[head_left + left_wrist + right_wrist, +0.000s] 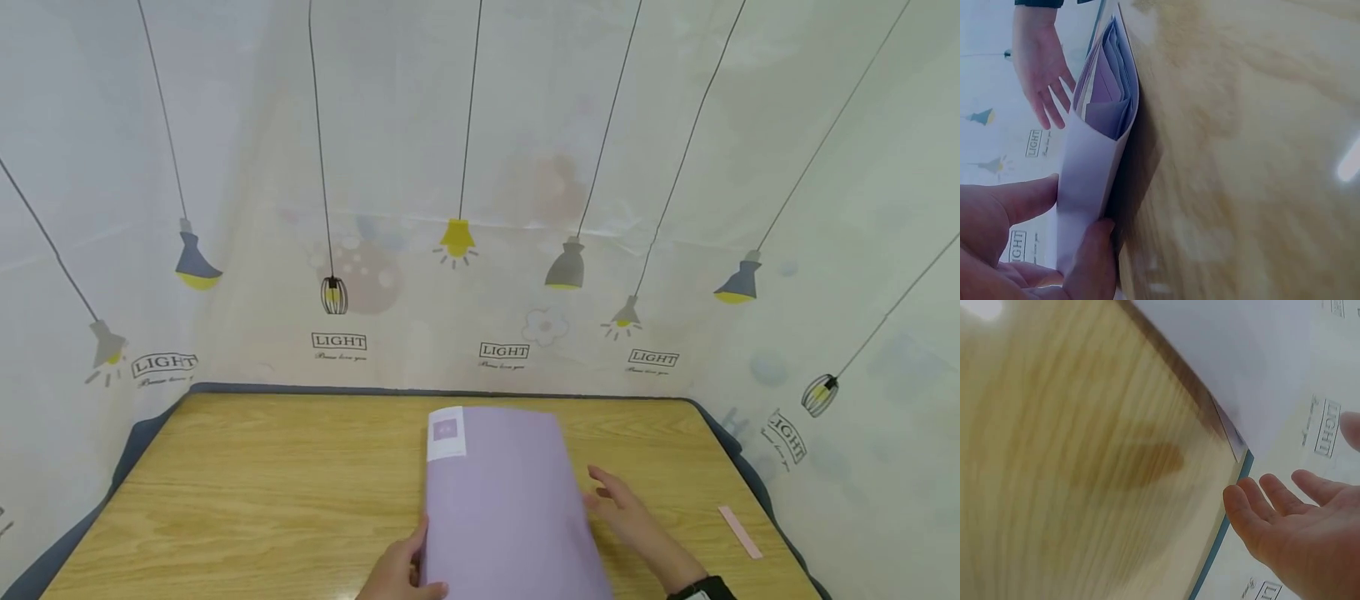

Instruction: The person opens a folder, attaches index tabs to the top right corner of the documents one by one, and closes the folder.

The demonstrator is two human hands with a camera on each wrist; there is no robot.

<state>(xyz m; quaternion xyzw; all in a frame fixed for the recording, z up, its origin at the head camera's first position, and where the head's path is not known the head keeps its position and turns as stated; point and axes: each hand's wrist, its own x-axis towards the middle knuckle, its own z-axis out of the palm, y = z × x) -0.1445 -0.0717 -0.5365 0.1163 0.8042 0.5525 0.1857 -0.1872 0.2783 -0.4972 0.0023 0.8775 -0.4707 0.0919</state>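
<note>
A light purple folder [510, 500] with a white label [447, 432] at its upper left corner stands over the wooden table. My left hand [401, 567] grips its left edge, the spine [1088, 169], between thumb and fingers. In the left wrist view, purple and white sheets [1110, 81] show between the covers at the folder's end. My right hand [626, 517] is just off the folder's right edge, fingers loosely extended and holding nothing. The right wrist view shows the same hand [1297, 519] with its fingers spread below the folder's corner.
On the right side of the wooden table [262, 483] lies a small pink strip [740, 532]. A dark edging [420, 391] runs along the table's far side, and behind it hangs a pale sheet [420, 125] printed with lamps.
</note>
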